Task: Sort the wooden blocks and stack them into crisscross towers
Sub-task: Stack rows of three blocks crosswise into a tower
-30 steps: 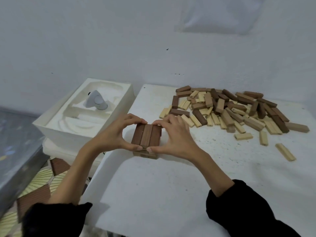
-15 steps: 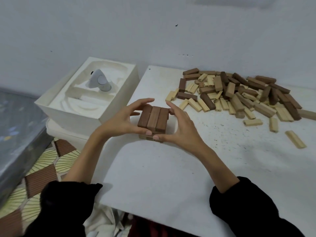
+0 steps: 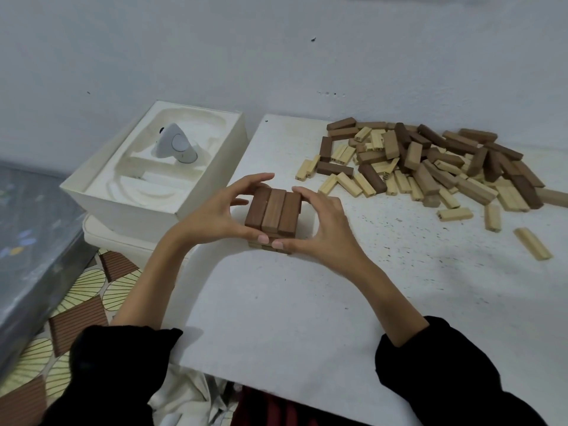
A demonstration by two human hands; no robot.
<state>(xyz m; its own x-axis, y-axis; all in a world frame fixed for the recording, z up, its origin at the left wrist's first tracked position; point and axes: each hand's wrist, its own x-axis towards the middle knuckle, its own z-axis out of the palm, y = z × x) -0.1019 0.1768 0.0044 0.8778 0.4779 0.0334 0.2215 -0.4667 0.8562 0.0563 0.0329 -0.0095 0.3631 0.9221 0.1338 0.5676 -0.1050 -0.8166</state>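
Observation:
A short crisscross tower stands on the white table, left of centre. Its top layer is three dark brown blocks side by side, with lighter blocks showing at the base. My left hand cups the tower's left side, fingers over the far edge and thumb on the near face. Mirroring it, my right hand clasps the right side, thumb low at the front. The unsorted pile of dark and light wooden blocks lies at the back right of the table.
An open white box holding a grey-white device sits just left of the table's edge. A single light block lies apart at the far right. Patterned floor and a grey surface lie to the left.
Both hands stay around the tower, with the fingers shifting slightly along its sides. The camera has tilted, so the scene sits differently in view. No block has been added or removed.

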